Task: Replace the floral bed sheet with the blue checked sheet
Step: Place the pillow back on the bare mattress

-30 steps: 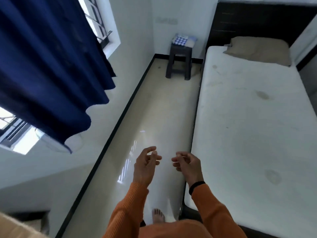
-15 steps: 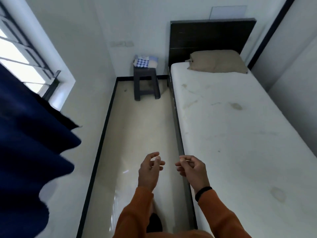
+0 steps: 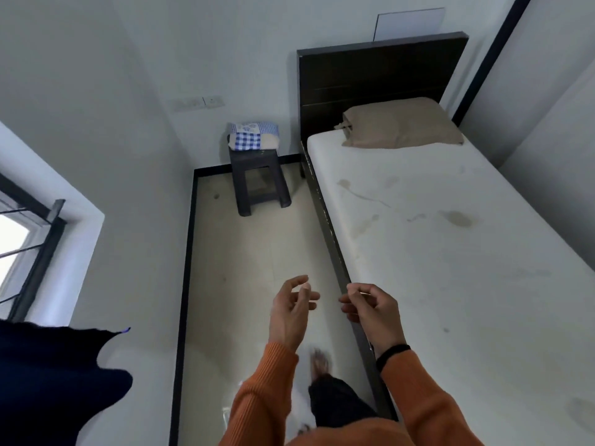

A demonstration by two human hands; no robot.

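Note:
The folded blue checked sheet [image 3: 253, 137] lies on a dark stool [image 3: 259, 180] in the far corner, left of the bed's head. The mattress [image 3: 450, 252] is bare white with several stains; no floral sheet shows. My left hand [image 3: 291, 309] and my right hand [image 3: 370, 309] hang in front of me over the floor and the bed's near edge, fingers loosely curled, holding nothing. Both are far from the stool.
A tan pillow [image 3: 402, 123] lies at the dark headboard [image 3: 380, 72]. A narrow strip of pale floor [image 3: 251, 268] runs between the wall and the bed frame [image 3: 331, 243]. A dark blue curtain [image 3: 54, 381] and a window [image 3: 22, 246] are at left.
The view has swung right and forward along the floor strip; the stool and bed head look closer, the curtain has slid to the lower left. My foot steps forward. Hands keep their pose.

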